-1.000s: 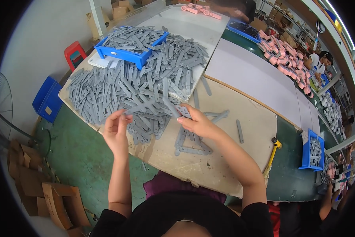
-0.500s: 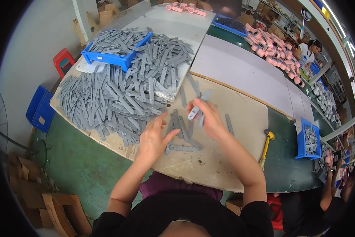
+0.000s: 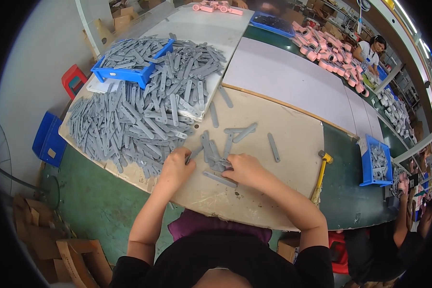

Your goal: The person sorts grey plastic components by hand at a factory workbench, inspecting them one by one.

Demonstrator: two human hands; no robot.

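Flat grey plastic strips with rounded ends lie loose on the cardboard-covered table top, several of them in a small cluster (image 3: 209, 146) between my hands. My left hand (image 3: 175, 170) is closed at the left of this cluster, with one grey strip (image 3: 194, 153) pinched at its fingertips. My right hand (image 3: 248, 170) is closed over the cluster's near right side, its fingers on grey strips (image 3: 220, 165) that they partly hide. Just in front of the hands lies a single strip (image 3: 219, 179). Farther right, another strip (image 3: 273, 147) lies apart.
A large heap of grey strips (image 3: 115, 127) covers the table's left, with a blue bin (image 3: 129, 74) full of them behind. To the right lie a yellow-handled hammer (image 3: 322, 175) and a blue crate (image 3: 369, 177). Pink parts (image 3: 328, 50) are piled at the far right, near a person.
My right hand has come down and nearer, letting go of strips that now lie on the table beyond it. My left hand has closed from open onto a strip.
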